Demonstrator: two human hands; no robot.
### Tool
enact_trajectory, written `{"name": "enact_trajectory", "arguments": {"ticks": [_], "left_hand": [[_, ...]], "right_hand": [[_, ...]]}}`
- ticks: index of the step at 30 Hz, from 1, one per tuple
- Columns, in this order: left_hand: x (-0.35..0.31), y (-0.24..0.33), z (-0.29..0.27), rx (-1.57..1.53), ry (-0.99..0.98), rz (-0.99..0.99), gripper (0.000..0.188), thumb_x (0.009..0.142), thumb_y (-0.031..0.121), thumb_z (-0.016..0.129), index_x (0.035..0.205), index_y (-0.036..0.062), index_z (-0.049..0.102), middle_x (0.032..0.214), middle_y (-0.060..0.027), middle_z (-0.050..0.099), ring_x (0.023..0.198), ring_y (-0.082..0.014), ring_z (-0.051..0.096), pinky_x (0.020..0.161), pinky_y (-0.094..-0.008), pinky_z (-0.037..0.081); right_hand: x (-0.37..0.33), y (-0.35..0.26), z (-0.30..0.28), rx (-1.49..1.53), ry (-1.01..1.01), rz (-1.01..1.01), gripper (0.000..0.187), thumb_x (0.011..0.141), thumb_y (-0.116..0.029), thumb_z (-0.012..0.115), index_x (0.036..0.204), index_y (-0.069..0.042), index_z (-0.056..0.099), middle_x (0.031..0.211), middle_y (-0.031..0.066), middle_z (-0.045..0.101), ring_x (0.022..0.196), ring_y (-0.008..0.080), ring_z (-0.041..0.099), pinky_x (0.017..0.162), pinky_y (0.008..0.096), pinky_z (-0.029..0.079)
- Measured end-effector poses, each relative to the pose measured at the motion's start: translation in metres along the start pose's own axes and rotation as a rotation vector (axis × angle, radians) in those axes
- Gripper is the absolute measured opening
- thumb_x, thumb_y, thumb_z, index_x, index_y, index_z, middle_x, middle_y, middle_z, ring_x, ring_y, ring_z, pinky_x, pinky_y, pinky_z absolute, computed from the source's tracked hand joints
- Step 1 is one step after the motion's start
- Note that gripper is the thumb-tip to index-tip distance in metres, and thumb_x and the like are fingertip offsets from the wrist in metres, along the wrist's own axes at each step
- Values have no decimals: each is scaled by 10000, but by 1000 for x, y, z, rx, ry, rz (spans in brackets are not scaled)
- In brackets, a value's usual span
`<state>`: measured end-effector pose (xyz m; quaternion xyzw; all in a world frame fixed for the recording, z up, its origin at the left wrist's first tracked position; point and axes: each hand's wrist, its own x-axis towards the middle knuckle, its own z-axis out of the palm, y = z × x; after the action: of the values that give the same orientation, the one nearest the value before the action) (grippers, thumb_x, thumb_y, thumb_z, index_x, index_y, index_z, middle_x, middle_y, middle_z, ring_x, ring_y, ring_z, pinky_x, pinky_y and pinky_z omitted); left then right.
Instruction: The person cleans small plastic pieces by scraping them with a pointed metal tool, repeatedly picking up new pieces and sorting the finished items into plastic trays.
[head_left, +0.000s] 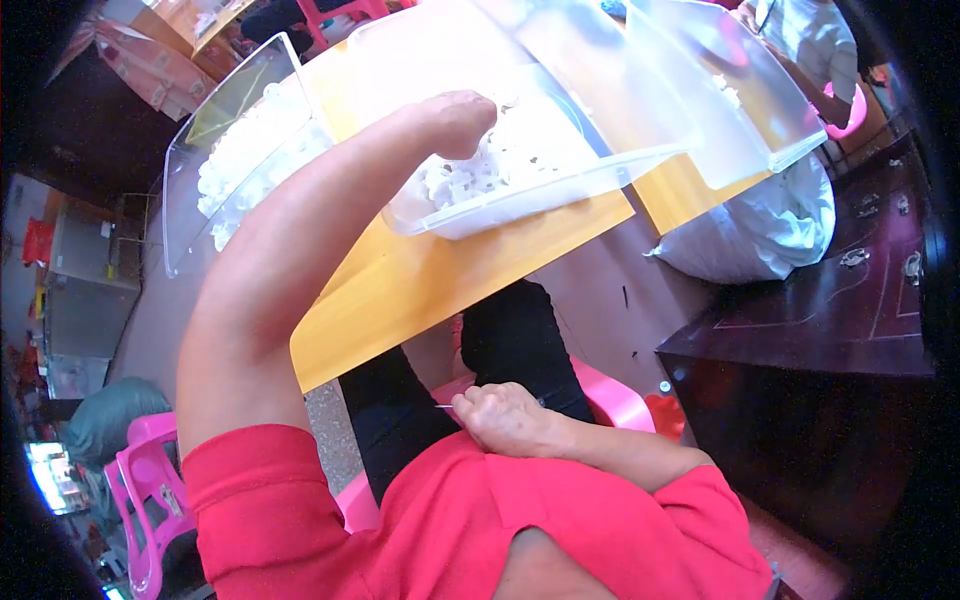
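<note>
My left hand (462,122) is stretched over a shallow clear plastic bin (530,200) that holds many small white pieces (500,160). Its fingers are curled closed, and glare hides whatever may be in them. My right hand (503,418) rests at my lap, closed, with a thin pale tip (444,406) sticking out past the fingers. The tip looks like the end of a slim rod or tool; the rest is covered by the hand.
A yellow table (400,290) carries the bins. Left of my arm stands a deeper clear bin (180,215) of white pieces; another (730,160) is at the right, above a white sack (760,240). A dark cabinet (800,330) stands right. Another person (815,45) sits beyond.
</note>
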<state>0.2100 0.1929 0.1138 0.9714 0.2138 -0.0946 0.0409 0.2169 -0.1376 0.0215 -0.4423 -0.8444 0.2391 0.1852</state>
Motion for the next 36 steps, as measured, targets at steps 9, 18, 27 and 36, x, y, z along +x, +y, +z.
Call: {"name": "enact_trajectory", "arguments": {"ticks": [9, 18, 27, 36], "left_hand": [[-44, 16, -42, -224, 205, -149, 193, 671, 61, 690, 853, 6, 662, 818, -171, 656, 793, -308, 632, 712, -380, 496], [-173, 70, -26, -1131, 1080, -268, 143, 724, 14, 727, 824, -46, 644, 738, -64, 650, 644, -113, 609, 601, -222, 495], [-272, 173, 110, -2067, 909, -457, 188, 780, -56, 679, 959, -33, 624, 908, -125, 660, 778, -162, 650, 678, -253, 535], [-294, 182, 128, -1982, 915, -485, 185, 852, 0, 629, 1028, -57, 620, 934, -123, 664, 810, -169, 647, 709, -267, 543]], "right_hand": [[1, 1, 0, -18, 26, 43, 93, 698, -71, 573, 769, -12, 558, 698, 151, 600, 667, 308, 642, 570, 396, 525], [3, 0, -3, 118, 37, 73, 89, 730, -93, 575, 777, -17, 576, 735, 171, 622, 696, 340, 640, 629, 411, 536], [32, -25, -44, 1080, 322, 430, 213, 872, -76, 598, 1033, 61, 621, 855, 77, 668, 740, 87, 612, 669, 234, 508], [47, -34, -24, 1142, 258, 434, 180, 892, -105, 596, 983, 39, 652, 779, 28, 654, 674, 55, 571, 591, 205, 474]]}}
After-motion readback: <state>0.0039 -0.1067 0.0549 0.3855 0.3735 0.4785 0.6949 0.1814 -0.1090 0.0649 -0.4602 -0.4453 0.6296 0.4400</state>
